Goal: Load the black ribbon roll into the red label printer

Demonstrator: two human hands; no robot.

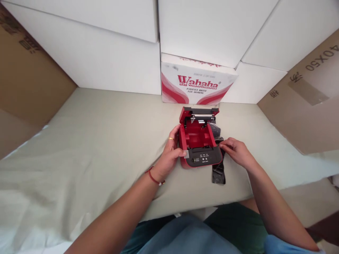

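A small red and black label printer [202,155] sits on the cloth with its lid [200,112] raised, baring a red inner bay that holds no roll. Around its left side my left hand [172,150] is closed, the thumb resting on the grey corner of the front panel. At the printer's right edge my right hand [234,151] has thumb and fingers pinched together; what lies between the fingertips is too small to make out. Close to those fingertips, a dark, crumpled strip [218,174] runs along the printer's right side, partly hidden by it.
Behind the printer stands a white and red Wahaha carton [197,83] against stacked white boxes [106,53]. Brown cardboard walls the left [31,81] and right [304,95]. A pale green cloth [111,130] covers the work surface, wrinkled at the left front.
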